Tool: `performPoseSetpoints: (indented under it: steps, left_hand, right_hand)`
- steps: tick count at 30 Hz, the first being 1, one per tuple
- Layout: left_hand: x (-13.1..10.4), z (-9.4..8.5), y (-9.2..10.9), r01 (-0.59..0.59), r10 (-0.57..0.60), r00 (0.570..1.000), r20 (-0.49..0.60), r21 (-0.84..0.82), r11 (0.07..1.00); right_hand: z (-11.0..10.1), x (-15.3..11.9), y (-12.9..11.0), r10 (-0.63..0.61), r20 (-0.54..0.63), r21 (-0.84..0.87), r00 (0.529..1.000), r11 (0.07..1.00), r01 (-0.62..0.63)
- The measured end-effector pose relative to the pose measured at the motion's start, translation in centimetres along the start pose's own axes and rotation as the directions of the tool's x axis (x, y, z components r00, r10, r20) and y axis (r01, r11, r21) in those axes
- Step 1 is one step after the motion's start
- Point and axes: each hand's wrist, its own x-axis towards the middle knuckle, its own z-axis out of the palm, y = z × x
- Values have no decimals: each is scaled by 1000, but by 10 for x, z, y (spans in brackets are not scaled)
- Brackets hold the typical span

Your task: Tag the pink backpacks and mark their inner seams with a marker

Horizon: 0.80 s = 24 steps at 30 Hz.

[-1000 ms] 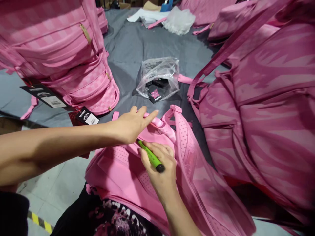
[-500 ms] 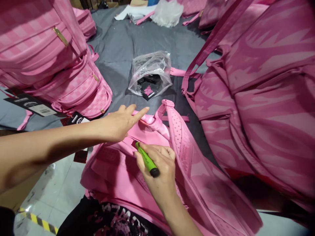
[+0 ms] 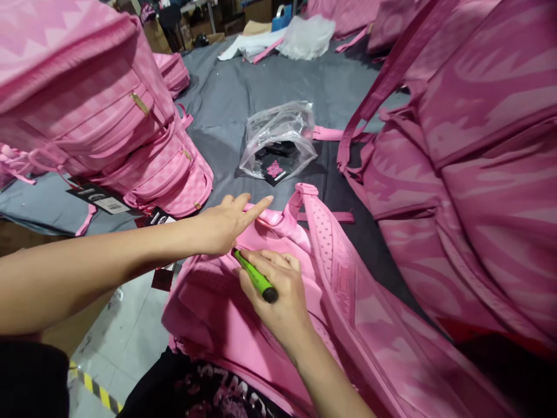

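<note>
A pink backpack (image 3: 217,307) lies at the near edge of the table, in front of my body, with a dotted shoulder strap (image 3: 324,232) along its right side. My right hand (image 3: 278,284) is closed round a green marker (image 3: 255,274) with a black end; its tip points up and left at the backpack's upper part, close to my left hand. My left hand (image 3: 226,223) rests with fingers spread on the backpack's top edge. Nothing shows in it. Where the marker's tip meets the fabric is too small to make out.
Stacked pink checkered backpacks (image 3: 143,133) with black tags stand at the left. Larger patterned pink bags (image 3: 478,174) fill the right. A clear plastic bag (image 3: 278,128) holding black items sits beyond my hands on the grey table cover (image 3: 213,93). White plastic (image 3: 307,38) lies farther back.
The view has shifted, so most things appear a little farther right and lower. The marker's tip is nearer my left hand. My left hand stays spread on the backpack.
</note>
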Motion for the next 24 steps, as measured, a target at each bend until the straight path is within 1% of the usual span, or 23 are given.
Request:
performPoseSetpoints:
  steps: [2,4,5,7,9,12,13,16,19,20,23,24]
  left_hand:
    - [-1,-3,1,-4,4,1000,1,-2,1000]
    - [-1,-5,3,6,-6,1000,27,-3,1000]
    - [-2,-6,3,14,-14,999,44,0,1000]
    - [-1,-6,3,23,-24,998,64,6,1000]
    - [1,-3,2,16,-16,999,32,5,1000]
    - [3,6,-2,-15,15,999,-31,-4,1000]
    - [4,9,-4,-28,28,999,-46,-6,1000]
    - [4,13,-7,-42,41,996,-75,-16,999]
    - [3,13,-7,-47,44,995,-85,-39,998]
    - [3,13,-7,-53,49,995,-83,-44,998]
    - [2,11,-7,-65,60,994,-91,-53,997]
    - [2,9,-6,-62,57,994,-91,-58,996]
  right_hand:
    - [0,1,-1,1,-13,-29,1000,1000,-1]
    - [1,1,-3,10,-45,-61,999,998,-13]
    - [1,1,-4,17,-45,-57,999,998,-19]
    - [2,2,-5,29,-7,-31,1000,999,-30]
    - [3,2,-7,39,-2,-53,999,998,-39]
    - [5,3,-8,44,-74,-119,996,992,-52]
    - [6,3,-8,47,-69,-104,997,993,-54]
    - [7,4,-8,58,-6,-62,998,996,-59]
    - [7,4,-8,55,-69,-141,996,988,-64]
    - [7,4,-8,57,-75,-139,996,988,-67]
    - [8,3,-7,73,-9,-65,997,995,-73]
    - [8,3,-7,78,1,-63,997,995,-78]
